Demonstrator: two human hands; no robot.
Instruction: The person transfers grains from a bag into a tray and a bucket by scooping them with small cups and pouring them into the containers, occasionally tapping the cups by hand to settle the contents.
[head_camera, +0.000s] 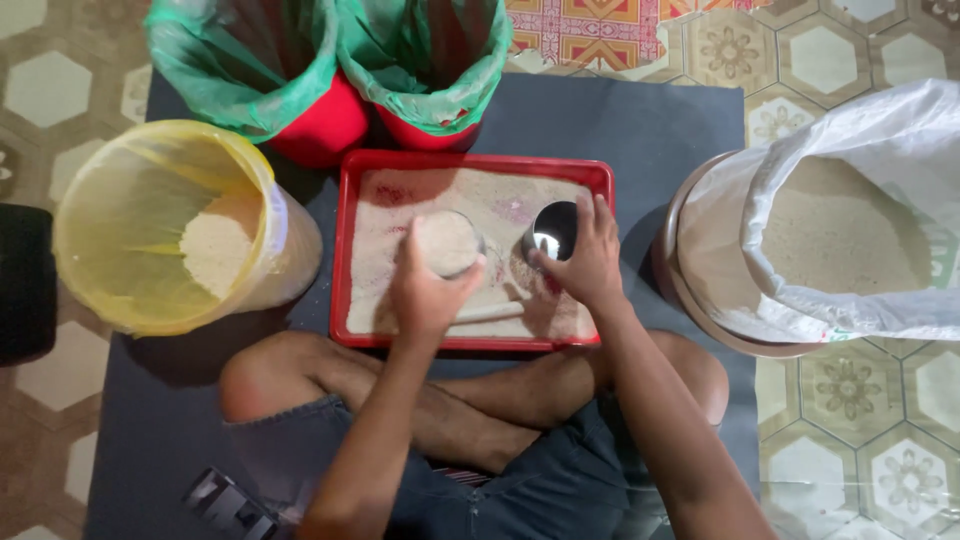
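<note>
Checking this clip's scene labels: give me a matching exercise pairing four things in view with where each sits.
Things:
1. clear cup
2. metal cup
3. yellow bucket
4. white sack

Places:
A. on the person's right, beside the tray
B. under the right hand, on the red tray
C. on the person's left, beside the tray
D. in the left hand, over the tray

Pairs: 1-D, 2-B, 3-C, 4-A
</note>
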